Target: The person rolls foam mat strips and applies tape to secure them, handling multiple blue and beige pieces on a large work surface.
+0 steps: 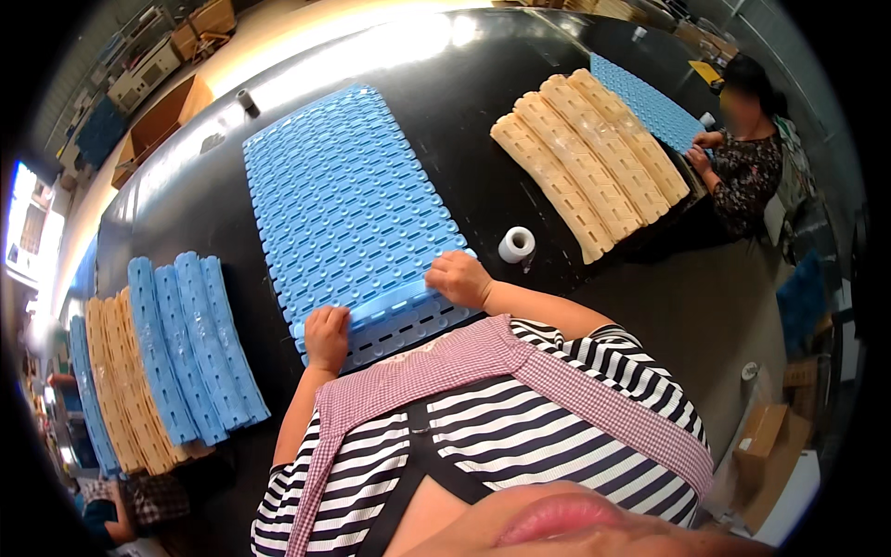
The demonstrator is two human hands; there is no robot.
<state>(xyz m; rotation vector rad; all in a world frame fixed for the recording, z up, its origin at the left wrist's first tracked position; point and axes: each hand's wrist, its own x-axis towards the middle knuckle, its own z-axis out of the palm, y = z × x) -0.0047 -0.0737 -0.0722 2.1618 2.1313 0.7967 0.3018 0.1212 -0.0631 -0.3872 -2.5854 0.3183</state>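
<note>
A blue plastic mat (343, 176) with rows of slots and round bumps lies spread over the black table in front of me. Its near edge is curled up and folded over toward the far side. At the left end of that fold, my left hand (327, 336) is closed on the mat, fingers bent over the edge. My right hand (459, 278) grips the right end of the same fold, thumb side toward the middle. The fingertips are partly hidden where they curl over the mat. To the right of my right hand stands a roll of clear tape (517, 244).
Rolled beige mats (594, 158) lie at the right, beside a co-worker (747, 153) handling another blue mat (645, 102). At the left are rolled blue mats (195, 343) and beige ones (125, 381). A small dark roll (246, 100) sits near the table's (167, 204) far left edge.
</note>
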